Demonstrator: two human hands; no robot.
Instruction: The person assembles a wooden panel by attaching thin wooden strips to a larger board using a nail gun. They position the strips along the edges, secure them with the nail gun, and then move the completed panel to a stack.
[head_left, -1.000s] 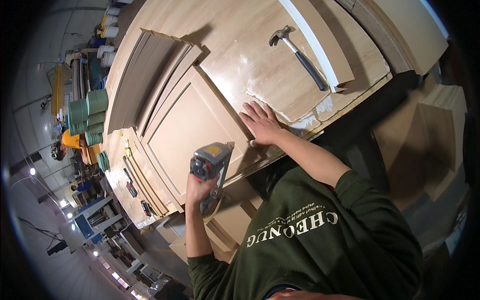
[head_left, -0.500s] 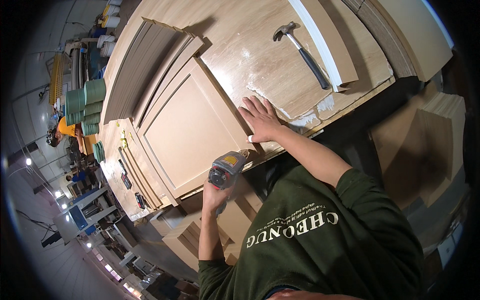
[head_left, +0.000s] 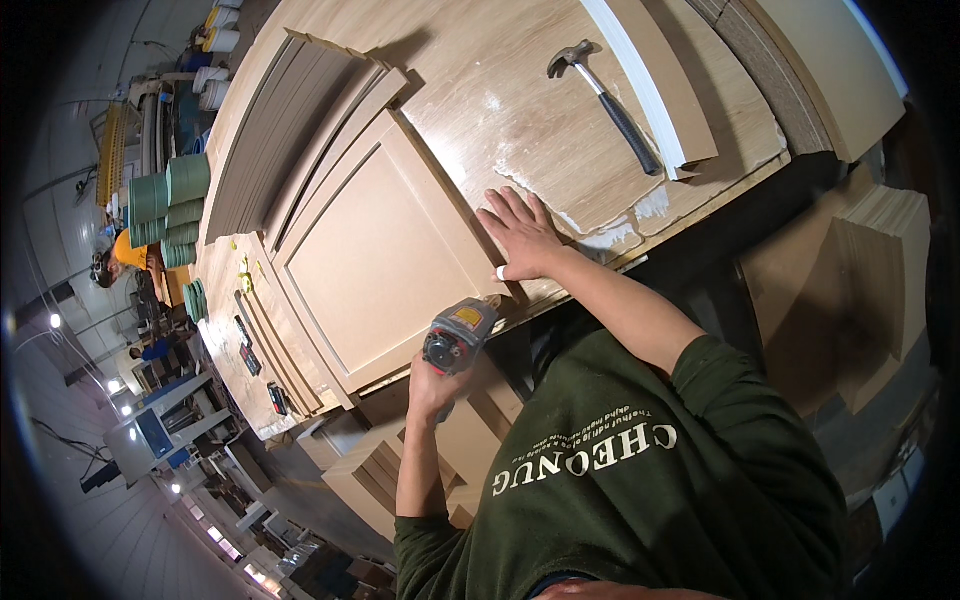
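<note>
A beige cabinet door panel [head_left: 385, 245] with a raised frame lies on the workbench at its near edge. My left hand [head_left: 437, 388] is wrapped round the handle of a grey-and-red handheld power tool [head_left: 465, 322] with a yellow label. Its exact kind is unclear. The tool's nose points at the panel's near right corner; whether it touches is hard to see. My right hand [head_left: 522, 236], with a white band on the thumb, lies flat, fingers spread, at the panel's right edge. A claw hammer [head_left: 607, 108] with a dark grip rests farther right.
Stacked boards [head_left: 285, 125] stand at the panel's far left. A long white-edged board [head_left: 655, 90] lies right of the hammer. Small black-and-red items [head_left: 277, 398] sit at the bench's left. Cut panels [head_left: 865, 290] are stacked at right. Other people work in the far left background.
The power tool in my left hand has shifted slightly right, along the panel's near edge. My right hand stays in place.
</note>
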